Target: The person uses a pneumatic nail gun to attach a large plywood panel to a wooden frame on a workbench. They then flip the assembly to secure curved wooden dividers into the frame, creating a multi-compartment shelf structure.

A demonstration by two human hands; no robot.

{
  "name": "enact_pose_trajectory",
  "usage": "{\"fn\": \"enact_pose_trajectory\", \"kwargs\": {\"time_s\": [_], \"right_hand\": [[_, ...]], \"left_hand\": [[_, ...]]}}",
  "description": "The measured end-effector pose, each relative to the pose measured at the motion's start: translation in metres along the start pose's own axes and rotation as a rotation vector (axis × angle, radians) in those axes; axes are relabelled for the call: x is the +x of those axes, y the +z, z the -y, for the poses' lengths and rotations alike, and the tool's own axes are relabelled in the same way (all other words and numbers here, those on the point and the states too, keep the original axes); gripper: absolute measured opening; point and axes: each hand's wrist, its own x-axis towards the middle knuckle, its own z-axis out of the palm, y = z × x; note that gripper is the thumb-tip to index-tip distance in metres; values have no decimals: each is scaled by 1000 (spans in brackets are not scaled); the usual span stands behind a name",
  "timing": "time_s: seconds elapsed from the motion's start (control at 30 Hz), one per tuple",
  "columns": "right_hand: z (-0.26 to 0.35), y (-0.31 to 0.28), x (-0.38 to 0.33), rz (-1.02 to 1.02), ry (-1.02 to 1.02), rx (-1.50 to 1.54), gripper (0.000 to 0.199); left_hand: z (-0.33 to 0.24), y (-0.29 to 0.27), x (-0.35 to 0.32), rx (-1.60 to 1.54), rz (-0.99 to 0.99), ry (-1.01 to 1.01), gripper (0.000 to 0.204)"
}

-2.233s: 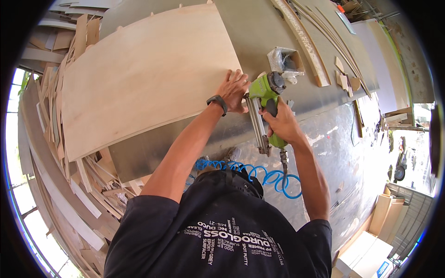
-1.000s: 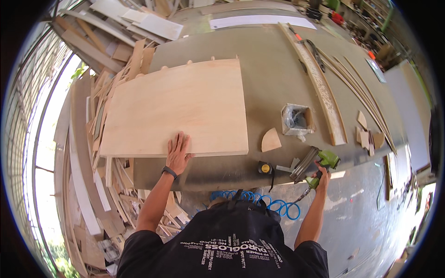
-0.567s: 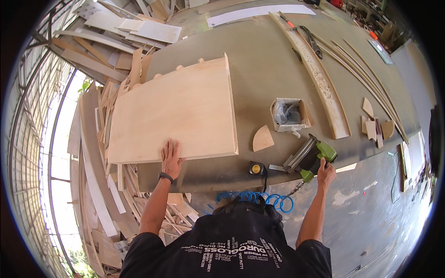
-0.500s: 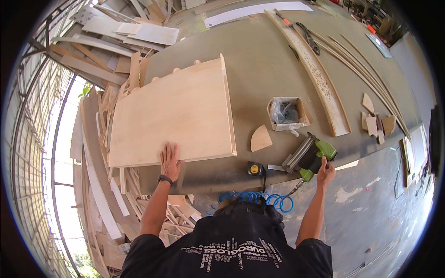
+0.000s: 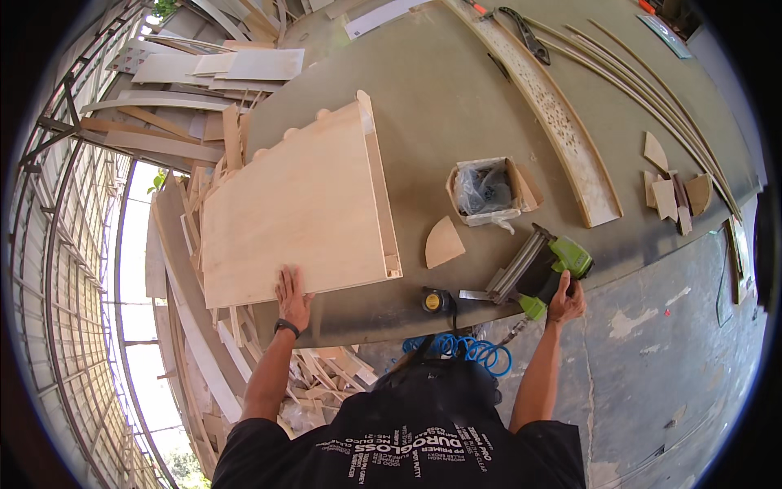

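Observation:
My left hand [image 5: 293,299] lies flat with fingers stretched out on the near edge of a pale plywood box panel [image 5: 289,208]. Its right side shows a narrow open gap, and rounded pieces stick out along its far edge. My right hand [image 5: 566,301] is closed on the handle of a green and grey nail gun [image 5: 573,257], which rests on the table near its front edge; part of the grip is hidden by my fingers. A blue coiled air hose [image 5: 481,352] runs to the gun. Left of the gun lies a black and yellow tape measure [image 5: 433,301].
An open carton [image 5: 521,191] with a plastic bag and a quarter-round wood piece [image 5: 444,243] lie mid-table. Farther right are a long curved wooden channel [image 5: 554,122], thin strips [image 5: 643,90] and several small wood pieces [image 5: 666,196]. Scrap wood [image 5: 183,122] is heaped at the left.
My right fingers have wrapped further round the nail gun's handle. The whole view has turned slightly, and the panel appears a little more tilted. My left hand stays on the panel's near edge.

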Motion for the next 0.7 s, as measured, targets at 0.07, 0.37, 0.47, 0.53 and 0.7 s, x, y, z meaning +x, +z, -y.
{"fn": "enact_pose_trajectory", "kwargs": {"time_s": [0.07, 0.37, 0.47, 0.53, 0.7], "right_hand": [[4, -1, -1, -16, 3, 4, 48], [-5, 4, -3, -28, 41, 39, 49], [-6, 3, -3, -3, 52, 80, 49], [-3, 1, -1, 20, 53, 72, 47], [7, -5, 3, 5, 19, 72, 49]], "left_hand": [[-1, -3, -1, 5, 12, -17, 80], [-8, -1, -6, 17, 7, -65, 81], [-6, 4, -6, 23, -5, -72, 79], [-5, 5, -6, 20, -16, -69, 78], [-4, 6, -9, -34, -63, -39, 76]]}}
